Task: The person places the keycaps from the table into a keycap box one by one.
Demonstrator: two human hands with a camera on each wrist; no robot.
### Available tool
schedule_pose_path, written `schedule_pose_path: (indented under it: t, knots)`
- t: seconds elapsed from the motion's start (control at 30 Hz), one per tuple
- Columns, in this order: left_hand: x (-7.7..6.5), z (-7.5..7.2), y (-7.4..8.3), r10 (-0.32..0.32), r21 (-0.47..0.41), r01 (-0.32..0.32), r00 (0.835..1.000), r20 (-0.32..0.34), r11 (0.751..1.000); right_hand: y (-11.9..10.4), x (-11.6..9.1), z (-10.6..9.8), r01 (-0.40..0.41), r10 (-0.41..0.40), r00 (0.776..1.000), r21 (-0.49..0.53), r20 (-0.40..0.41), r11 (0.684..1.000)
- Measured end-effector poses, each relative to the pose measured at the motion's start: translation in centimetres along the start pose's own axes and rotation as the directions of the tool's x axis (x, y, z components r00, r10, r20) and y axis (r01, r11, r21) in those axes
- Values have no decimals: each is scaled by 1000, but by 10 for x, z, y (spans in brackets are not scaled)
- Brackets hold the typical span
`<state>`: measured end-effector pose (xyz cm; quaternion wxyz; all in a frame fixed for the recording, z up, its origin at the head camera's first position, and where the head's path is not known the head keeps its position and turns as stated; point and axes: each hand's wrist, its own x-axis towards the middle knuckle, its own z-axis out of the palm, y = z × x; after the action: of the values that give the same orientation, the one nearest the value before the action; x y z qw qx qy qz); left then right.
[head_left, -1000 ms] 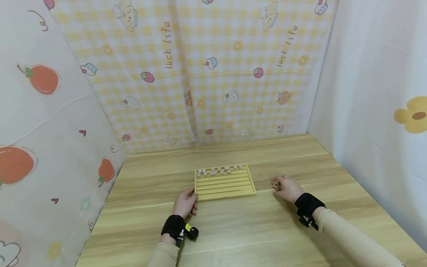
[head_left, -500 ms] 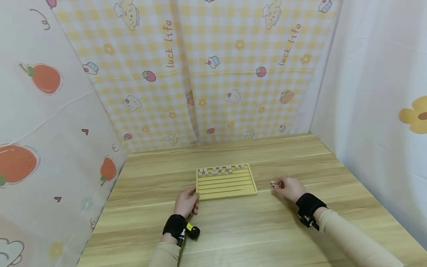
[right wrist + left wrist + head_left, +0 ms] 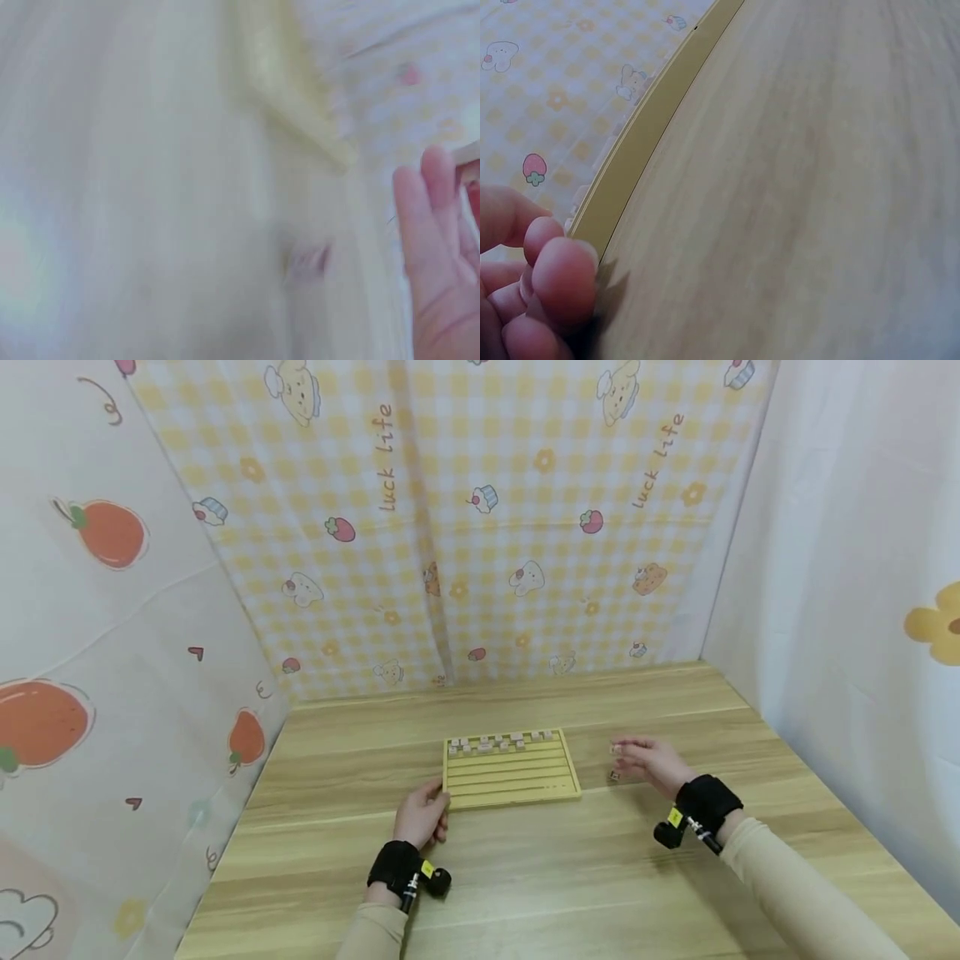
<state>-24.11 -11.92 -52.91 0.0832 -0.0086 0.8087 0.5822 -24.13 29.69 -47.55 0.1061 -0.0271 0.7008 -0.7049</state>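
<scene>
A yellow ridged board (image 3: 510, 774) lies on the table, with several small pale tiles (image 3: 485, 747) in its far two rows. My left hand (image 3: 420, 816) grips the board's near left corner. Close up in the left wrist view, its fingertips (image 3: 564, 281) are at the end of the board's yellow edge (image 3: 649, 124). Right of the board, my right hand (image 3: 654, 762) holds a small pale tile (image 3: 616, 748) at its fingertips. Just below that hand, another small tile with dark marks (image 3: 614, 775) sits on the table; it is blurred in the right wrist view.
The wooden table (image 3: 525, 868) runs back to a yellow checked curtain (image 3: 480, 552). White curtains stand at the left (image 3: 150, 693) and right (image 3: 840, 610). Each wrist carries a black strap with a small camera.
My right hand has risen and turned, bringing one tile up with it; another tile now shows apart on the table. My left hand stays at the board's corner.
</scene>
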Motion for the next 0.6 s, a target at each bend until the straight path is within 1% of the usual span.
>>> schedule_pose_path:
  t: [0.03,0.1,0.13,0.2,0.27,0.3,0.47,0.6]
  knots:
    - [0,0,-1,0,-4,0,1000,-4,1000,-3,2,1,-10,6,1000,132,27,991]
    - [0,0,-2,-3,-15,3,1000,-7,1000,-9,5,6,-18,-8,996,303,86,953]
    - [1,0,-1,-2,-18,2,1000,-7,1000,-13,7,9,-25,-15,994,364,105,931]
    - [2,0,-1,-3,-22,3,1000,-4,1000,-20,10,16,-31,-31,990,431,136,902]
    - [3,0,-1,-4,-26,4,1000,-3,1000,-26,15,24,-43,-34,987,468,156,883]
    - [2,0,-2,-6,-27,6,1000,-3,1000,-28,17,28,-46,-37,986,476,164,878]
    - [0,-1,-3,-5,-20,5,1000,-9,1000,-35,32,44,-51,-31,986,471,166,881]
    - [-2,-2,-1,-9,-16,8,1000,-9,1000,-36,42,53,-48,-29,987,463,157,885]
